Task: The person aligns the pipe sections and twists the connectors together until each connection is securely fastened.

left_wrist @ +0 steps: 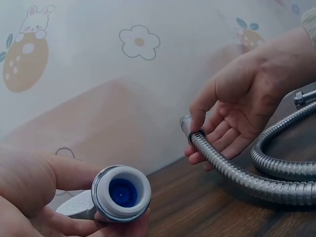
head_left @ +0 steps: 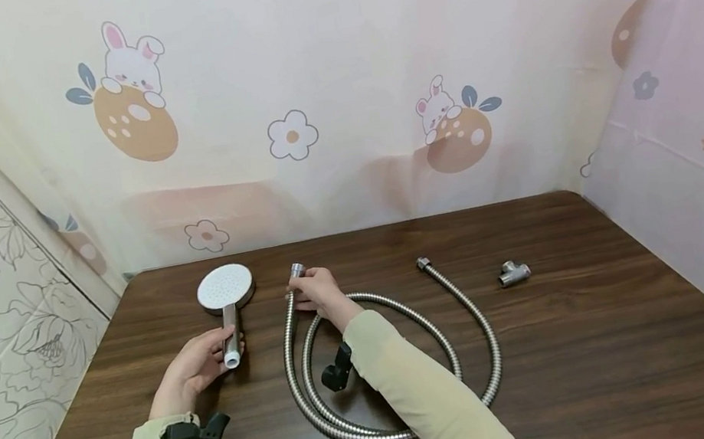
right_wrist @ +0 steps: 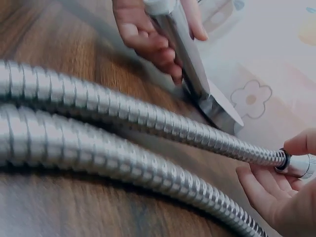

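Note:
My left hand [head_left: 198,364] grips the handle of a shower head [head_left: 225,287], whose white, dotted spray face points up. In the left wrist view the handle's open end [left_wrist: 122,193] faces the camera, white-rimmed with blue inside. To its right, my right hand [head_left: 320,292] pinches one end of a ribbed metal shower hose [head_left: 291,354] between thumb and fingers. A smooth silver connector [right_wrist: 298,166] with a black ring tips that end. Handle and connector are apart. The rest of the hose lies in loops, partly hidden beneath the right forearm.
The hose's other end, with a hex nut [head_left: 424,263], lies right of the loops. Farther right rests a small chrome tee fitting [head_left: 513,273]. The brown wooden table [head_left: 622,329] meets a patterned curtain [head_left: 348,197] at its back edge.

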`<state>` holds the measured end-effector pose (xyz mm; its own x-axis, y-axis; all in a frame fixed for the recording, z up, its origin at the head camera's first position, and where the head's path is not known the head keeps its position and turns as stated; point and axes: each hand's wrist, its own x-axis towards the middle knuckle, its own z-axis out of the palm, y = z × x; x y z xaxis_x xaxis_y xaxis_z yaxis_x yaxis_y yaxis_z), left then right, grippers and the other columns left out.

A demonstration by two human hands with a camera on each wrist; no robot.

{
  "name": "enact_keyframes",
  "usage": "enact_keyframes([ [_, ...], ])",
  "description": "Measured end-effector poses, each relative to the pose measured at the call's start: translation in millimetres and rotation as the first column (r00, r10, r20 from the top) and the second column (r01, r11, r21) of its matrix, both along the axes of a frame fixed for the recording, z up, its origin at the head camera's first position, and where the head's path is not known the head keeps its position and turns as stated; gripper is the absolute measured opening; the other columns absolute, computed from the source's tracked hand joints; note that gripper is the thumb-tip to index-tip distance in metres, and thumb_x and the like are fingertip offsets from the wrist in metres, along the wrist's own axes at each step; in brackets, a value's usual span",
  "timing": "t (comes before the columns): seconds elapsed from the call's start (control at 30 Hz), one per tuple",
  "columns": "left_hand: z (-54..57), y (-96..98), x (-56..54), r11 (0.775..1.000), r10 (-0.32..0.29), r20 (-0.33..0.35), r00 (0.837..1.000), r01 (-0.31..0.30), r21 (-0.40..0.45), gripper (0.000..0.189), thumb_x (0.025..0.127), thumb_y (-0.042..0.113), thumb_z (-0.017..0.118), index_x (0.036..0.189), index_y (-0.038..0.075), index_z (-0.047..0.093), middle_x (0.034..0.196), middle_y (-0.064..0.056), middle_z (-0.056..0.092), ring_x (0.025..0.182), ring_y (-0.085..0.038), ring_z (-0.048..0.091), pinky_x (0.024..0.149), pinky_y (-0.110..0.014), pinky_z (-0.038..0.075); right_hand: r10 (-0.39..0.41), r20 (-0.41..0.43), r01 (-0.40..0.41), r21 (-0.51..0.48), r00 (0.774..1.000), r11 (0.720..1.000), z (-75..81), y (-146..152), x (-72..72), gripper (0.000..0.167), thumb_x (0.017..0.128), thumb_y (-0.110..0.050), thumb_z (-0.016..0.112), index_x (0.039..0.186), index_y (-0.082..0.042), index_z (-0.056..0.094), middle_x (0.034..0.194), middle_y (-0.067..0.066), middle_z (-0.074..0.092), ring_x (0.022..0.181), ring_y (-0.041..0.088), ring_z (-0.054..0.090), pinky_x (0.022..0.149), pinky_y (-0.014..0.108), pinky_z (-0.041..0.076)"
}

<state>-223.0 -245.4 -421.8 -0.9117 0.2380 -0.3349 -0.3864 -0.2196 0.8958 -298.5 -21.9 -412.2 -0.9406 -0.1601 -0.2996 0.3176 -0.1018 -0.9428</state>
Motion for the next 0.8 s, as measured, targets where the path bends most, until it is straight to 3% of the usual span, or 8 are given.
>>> enact_keyframes([
  [0.17,0.1,2.2,-1.1,0.999,-0.018,-0.015,1.000,0.019,0.050,0.011,0.096,0.014,0.044,0.094,0.010,0.055,0.087,0.002,0.066,0.080,-0.009,0.062,0.074,-0.024,0.050,0.023,0.032,-0.020,-0.085,0.999,0.996,3.6,-1,5.9,0.044,0.090,-0.009,0.055,0.131,-0.001,0.039,0.118,0.021,0.056,0.101,0.028,0.061,0.086,0.044,0.049],
  [0.5,5.1,4.5,-1.1,0.992,-0.019,-0.012,1.000,0.021,0.123,0.022,0.097,0.017,0.043,0.112,0.001,0.039,0.089,-0.001,0.063,0.083,-0.010,0.060,0.074,-0.023,0.050,0.023,0.023,-0.020,-0.132,0.999,0.991,9.8,-2,19.5,0.040,0.091,-0.014,0.055,0.128,-0.005,0.045,0.121,0.023,0.055,0.093,0.023,0.064,0.083,0.041,0.051],
  [0.8,-0.6,-6.9,-0.1,0.956,-0.028,-0.007,1.000,0.029,0.293,0.017,0.097,0.015,0.041,0.099,0.009,0.057,0.094,-0.007,0.062,0.086,-0.014,0.060,0.076,-0.023,0.050,0.035,0.015,-0.032,-0.175,0.999,0.984,16.6,-4,36.2,0.039,0.091,-0.013,0.056,0.127,-0.003,0.044,0.119,0.023,0.056,0.088,0.020,0.064,0.082,0.040,0.051],
])
